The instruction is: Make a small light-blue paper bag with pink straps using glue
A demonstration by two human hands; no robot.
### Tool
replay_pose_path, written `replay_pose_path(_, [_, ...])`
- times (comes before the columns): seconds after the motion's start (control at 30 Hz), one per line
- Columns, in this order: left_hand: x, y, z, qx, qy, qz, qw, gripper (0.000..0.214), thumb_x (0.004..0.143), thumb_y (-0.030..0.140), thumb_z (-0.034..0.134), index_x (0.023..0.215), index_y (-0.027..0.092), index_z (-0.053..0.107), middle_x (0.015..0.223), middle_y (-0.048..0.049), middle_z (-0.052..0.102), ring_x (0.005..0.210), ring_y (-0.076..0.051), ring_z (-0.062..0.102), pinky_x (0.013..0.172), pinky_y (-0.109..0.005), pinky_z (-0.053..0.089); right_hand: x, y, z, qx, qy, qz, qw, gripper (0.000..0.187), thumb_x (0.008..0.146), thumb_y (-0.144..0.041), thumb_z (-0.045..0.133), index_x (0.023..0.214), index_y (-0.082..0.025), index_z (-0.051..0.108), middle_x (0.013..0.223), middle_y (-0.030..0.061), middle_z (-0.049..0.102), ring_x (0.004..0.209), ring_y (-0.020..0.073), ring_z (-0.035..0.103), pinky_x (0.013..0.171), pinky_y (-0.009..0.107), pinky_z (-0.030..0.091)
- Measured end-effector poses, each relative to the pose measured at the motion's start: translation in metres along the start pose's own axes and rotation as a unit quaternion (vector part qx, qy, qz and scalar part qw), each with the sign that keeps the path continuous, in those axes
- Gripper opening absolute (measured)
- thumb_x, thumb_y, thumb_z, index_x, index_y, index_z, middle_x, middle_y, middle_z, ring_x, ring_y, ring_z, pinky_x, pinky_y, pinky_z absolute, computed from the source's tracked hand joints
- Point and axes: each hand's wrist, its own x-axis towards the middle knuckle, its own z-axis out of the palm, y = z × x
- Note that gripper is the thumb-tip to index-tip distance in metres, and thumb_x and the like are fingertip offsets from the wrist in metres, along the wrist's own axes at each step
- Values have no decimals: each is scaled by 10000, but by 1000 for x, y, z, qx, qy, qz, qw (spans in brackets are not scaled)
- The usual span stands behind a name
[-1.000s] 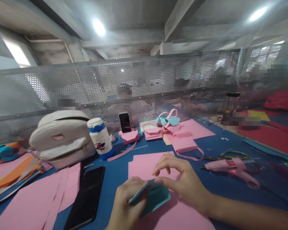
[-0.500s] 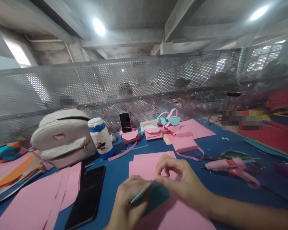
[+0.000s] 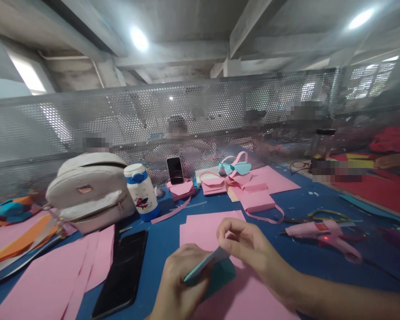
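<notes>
Blue desk [image 3: 163, 253], perforated screen [image 3: 206, 104] behind. Left hand [image 3: 183, 269] grips folded teal paper [image 3: 223, 274]; right hand [image 3: 253, 249], more open earlier, now pinches its edge.

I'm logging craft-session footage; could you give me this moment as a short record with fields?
Left hand: grips a folded teal paper piece
Right hand: thumb and fingertips at that piece's upper end; whether they pinch it is unclear
Beneath the hands: pink sheets on a blue tabletop
To the right: pink glue gun, red light showing
To the left: black phone-like slab
Farther back: backpack, white-and-blue bottle, upright phone
</notes>
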Motion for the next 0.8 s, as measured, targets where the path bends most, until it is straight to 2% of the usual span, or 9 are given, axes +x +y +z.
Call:
replay_pose_path(0.23, [-3, -2, 1, -25, -14, -31, 999, 356, 927, 171, 457, 588, 193, 348, 577, 39, 343, 554, -109, 370, 631, -214, 393, 0, 1, 2, 43, 9, 2, 999, 247, 855, -377, 671, 769, -195, 527, 730, -24, 415, 687, 131, 355, 618, 230, 314])
replay_pose_path(0.33, [-5, -2, 3, -36, -8, -75, 996, 392, 919, 223, 451, 558, 195, 303, 558, 38, 294, 544, -112, 331, 589, -217, 360, 3, -1, -4, 52, 39, -38, 997, 214, 879, -373, 648, 801, -202, 546, 772, -18, 446, 739, 135, 383, 688, 226, 346])
replay_pose_path(0.43, [-5, 2, 6, -47, 20, -172, 984, 408, 873, 284, 493, 529, 197, 291, 553, 39, 271, 530, -105, 278, 511, -220, 277, 5, -5, -9, 36, 65, -71, 995, 206, 873, -373, 663, 802, -208, 561, 770, -24, 452, 743, 132, 392, 709, 223, 359])
replay_pose_path(0.57, [0, 12, 8, -65, 89, -280, 954, 445, 797, 367, 564, 510, 205, 265, 543, 58, 203, 511, -85, 176, 476, -230, 206, 8, -4, -10, 13, 86, -59, 994, 233, 815, -392, 718, 765, -207, 586, 734, -25, 478, 696, 129, 412, 660, 231, 386])
replay_pose_path(0.67, [2, 14, 10, -72, 106, -298, 946, 445, 769, 401, 573, 503, 211, 272, 542, 60, 178, 513, -82, 146, 470, -234, 183, 12, 1, -10, -13, 107, -47, 993, 236, 774, -410, 742, 741, -203, 633, 739, -12, 554, 710, 138, 478, 686, 251, 431])
replay_pose_path(0.8, [2, 12, 10, -79, 119, -304, 942, 456, 754, 418, 585, 500, 213, 267, 543, 60, 171, 510, -79, 142, 468, -235, 178, 17, 7, -14, -44, 105, -51, 992, 189, 798, -399, 709, 775, -211, 704, 784, 6, 649, 785, 155, 569, 758, 279, 471])
